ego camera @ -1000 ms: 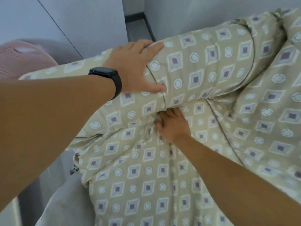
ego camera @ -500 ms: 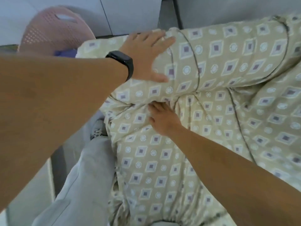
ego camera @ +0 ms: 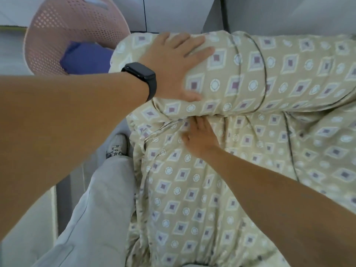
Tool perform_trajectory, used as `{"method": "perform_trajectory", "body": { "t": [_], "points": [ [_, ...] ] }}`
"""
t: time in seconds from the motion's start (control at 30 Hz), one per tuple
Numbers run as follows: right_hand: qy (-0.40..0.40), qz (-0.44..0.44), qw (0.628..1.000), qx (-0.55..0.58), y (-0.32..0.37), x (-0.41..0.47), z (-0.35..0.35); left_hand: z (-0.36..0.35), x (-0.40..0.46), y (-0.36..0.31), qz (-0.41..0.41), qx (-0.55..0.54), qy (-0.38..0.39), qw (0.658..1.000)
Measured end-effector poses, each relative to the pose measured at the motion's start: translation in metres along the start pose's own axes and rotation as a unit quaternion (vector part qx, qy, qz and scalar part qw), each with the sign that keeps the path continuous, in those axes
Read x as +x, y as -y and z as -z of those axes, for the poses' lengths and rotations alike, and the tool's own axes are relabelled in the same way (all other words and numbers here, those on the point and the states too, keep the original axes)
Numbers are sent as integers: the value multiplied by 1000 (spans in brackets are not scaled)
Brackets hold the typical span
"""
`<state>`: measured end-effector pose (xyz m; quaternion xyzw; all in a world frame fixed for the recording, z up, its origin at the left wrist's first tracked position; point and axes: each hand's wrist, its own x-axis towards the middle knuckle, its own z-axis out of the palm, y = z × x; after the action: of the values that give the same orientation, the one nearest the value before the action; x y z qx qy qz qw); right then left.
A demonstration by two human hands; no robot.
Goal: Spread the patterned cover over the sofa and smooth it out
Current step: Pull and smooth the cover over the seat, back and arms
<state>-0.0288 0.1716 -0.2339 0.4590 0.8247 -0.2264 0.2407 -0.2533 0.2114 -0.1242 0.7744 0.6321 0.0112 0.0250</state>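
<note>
The beige patterned cover (ego camera: 250, 78), printed with diamonds and circles, drapes over the sofa, covering its backrest and seat. My left hand (ego camera: 177, 66), with a black watch on its wrist, lies flat on the covered backrest near its left end, fingers straight and spread. My right hand (ego camera: 200, 137) presses into the crease between backrest and seat, its fingertips hidden in the fold. The cloth bunches in wrinkles just left of that hand. The sofa itself is hidden beneath the cover.
A pink perforated plastic chair (ego camera: 63, 26) with a blue cushion (ego camera: 86, 58) stands left of the sofa end. My grey trouser leg (ego camera: 92, 218) and a shoe (ego camera: 117, 147) are on the floor beside the sofa. A white wall runs behind.
The view has swung left and down, bringing the chair and my leg into sight. My left hand stays flat on the backrest; my right hand stays in the crease.
</note>
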Motion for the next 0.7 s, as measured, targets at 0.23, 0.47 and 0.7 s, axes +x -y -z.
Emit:
{"method": "perform_trajectory", "body": {
  "t": [0.23,0.47,0.7],
  "points": [
    [4,86,996,-8,78,29,-24,-3,-30,-3,98,8,-11,995],
    [-18,90,995,-29,84,33,-30,-1,-30,-7,101,16,-11,995],
    [12,88,994,58,41,-36,-30,5,-34,-26,145,21,28,989]
  ]
}}
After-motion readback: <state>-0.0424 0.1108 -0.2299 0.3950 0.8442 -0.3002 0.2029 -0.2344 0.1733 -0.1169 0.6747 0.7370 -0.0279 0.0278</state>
